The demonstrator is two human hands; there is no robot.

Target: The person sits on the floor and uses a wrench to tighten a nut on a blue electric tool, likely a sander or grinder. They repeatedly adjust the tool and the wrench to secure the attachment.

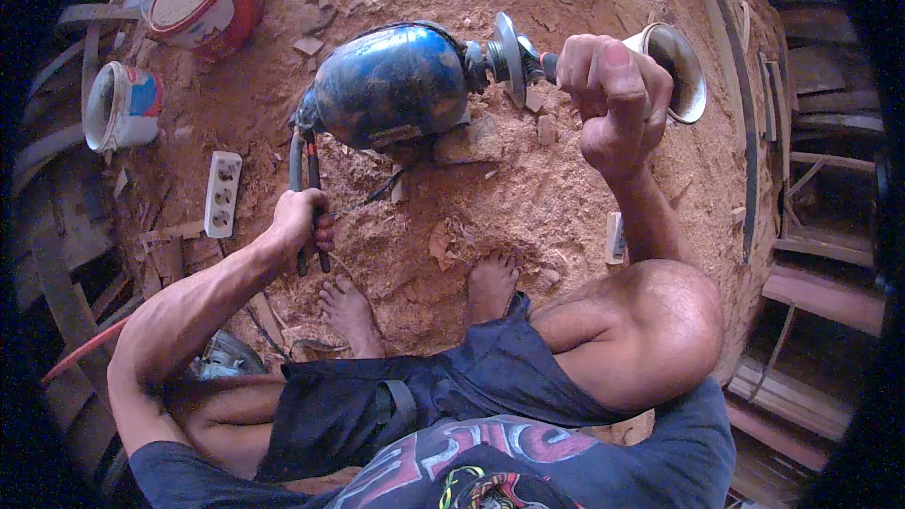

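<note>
left hand (304, 217) is clenching pliers (312, 155) at the blue motor (396, 85), right hand (617, 104) is curling tightly, hold unclear, work seemingly ongoing, disc (509, 55) mounted.

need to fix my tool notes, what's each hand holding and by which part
The left hand grips pliers by the handles. The right hand seems closed on one end of a mostly hidden tool beside the metal disc; its kind is unclear.

Soft light put a sheen atop the blue machine (391, 85); well out from it, straight edges bowed and the grainy corners sank into black.
</note>
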